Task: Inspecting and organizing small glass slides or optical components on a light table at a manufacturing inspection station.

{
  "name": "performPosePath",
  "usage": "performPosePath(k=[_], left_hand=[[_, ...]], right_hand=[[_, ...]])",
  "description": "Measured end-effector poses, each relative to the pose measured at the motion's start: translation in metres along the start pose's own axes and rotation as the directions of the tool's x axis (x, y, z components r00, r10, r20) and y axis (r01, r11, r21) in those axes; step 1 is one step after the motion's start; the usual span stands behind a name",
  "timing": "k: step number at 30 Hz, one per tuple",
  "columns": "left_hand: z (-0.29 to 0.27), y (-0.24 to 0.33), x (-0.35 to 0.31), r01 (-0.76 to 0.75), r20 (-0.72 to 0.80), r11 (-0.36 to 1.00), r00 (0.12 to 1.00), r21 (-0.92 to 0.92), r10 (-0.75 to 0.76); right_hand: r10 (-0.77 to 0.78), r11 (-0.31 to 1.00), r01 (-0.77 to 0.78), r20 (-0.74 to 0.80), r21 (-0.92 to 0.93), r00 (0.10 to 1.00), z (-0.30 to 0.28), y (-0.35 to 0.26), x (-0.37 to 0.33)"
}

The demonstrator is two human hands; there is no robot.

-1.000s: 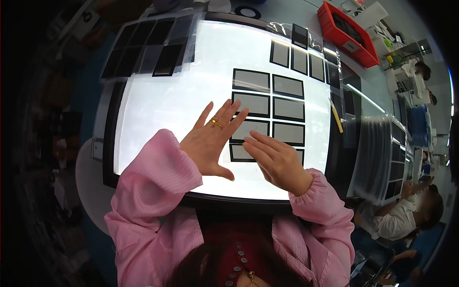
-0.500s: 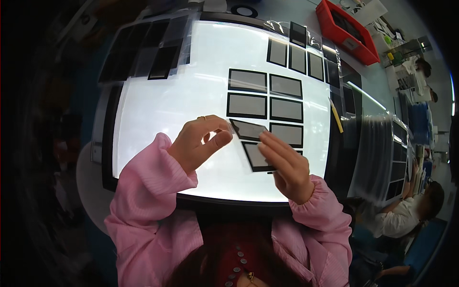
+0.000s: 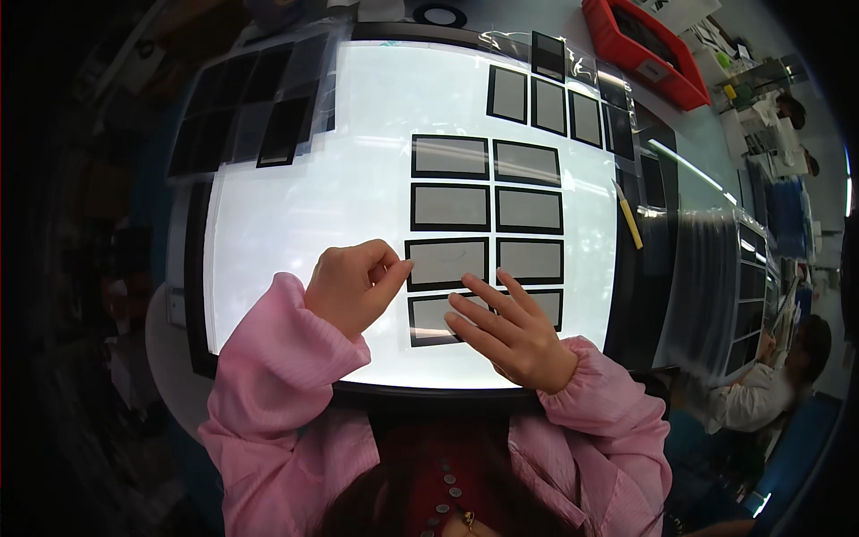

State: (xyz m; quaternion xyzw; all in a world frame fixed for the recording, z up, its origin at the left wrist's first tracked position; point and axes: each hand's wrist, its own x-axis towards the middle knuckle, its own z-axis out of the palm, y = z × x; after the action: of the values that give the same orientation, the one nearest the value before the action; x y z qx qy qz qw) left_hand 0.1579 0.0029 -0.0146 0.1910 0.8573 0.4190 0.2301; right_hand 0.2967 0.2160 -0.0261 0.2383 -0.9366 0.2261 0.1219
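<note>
A clear plastic sheet with several black-framed grey rectangular panels (image 3: 450, 208) lies on a glowing white light table (image 3: 277, 233). My left hand (image 3: 349, 286) is closed, with thumb and forefinger pinched at the sheet's left edge, beside a panel (image 3: 447, 262) in the near half. Over the nearest panels, my right hand (image 3: 510, 336) is open, fingers spread and palm down. It partly covers the nearest left panel (image 3: 429, 322) and the one to its right; whether the fingertips touch the sheet is hard to tell.
More framed panels (image 3: 508, 93) lie at the far right, and dark sheets (image 3: 242, 98) overlap the table's far left corner. A yellow craft knife (image 3: 630, 219) rests on the right edge. Beyond are a red bin (image 3: 644, 54), a stack of clear sleeves (image 3: 702, 295) and another person (image 3: 761, 394).
The sheet's near left part was lifted and bent; now it lies flat. My right hand has come off its raised part and spread. My left hand has moved slightly left and nearer me.
</note>
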Motion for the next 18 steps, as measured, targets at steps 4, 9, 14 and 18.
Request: performPosePath(k=[4, 9, 14, 18], left_hand=[[0.001, -0.001, 0.001, -0.023, 0.01, 0.997, 1.0, 0.07, 0.022], [0.0, 0.0, 0.005, 0.026, 0.052, 0.999, 0.998, -0.021, -0.025], [0.001, 0.001, 0.008, 0.046, 0.071, 0.998, 0.997, -0.039, -0.043], [0.002, 0.004, 0.009, 0.068, 0.063, 0.997, 0.996, -0.028, -0.066]], right_hand=[[-0.002, 0.999, 0.001, 0.019, 0.033, 1.0, 0.001, 0.005, 0.002], [0.076, 0.994, -0.078, 0.033, 0.078, 0.997, 0.0, 0.009, 0.006], [0.04, 0.997, -0.04, -0.002, 0.067, 0.999, -0.001, 0.005, 0.004], [0.05, 0.997, -0.051, 0.013, 0.064, 0.999, 0.0, 0.006, 0.004]])
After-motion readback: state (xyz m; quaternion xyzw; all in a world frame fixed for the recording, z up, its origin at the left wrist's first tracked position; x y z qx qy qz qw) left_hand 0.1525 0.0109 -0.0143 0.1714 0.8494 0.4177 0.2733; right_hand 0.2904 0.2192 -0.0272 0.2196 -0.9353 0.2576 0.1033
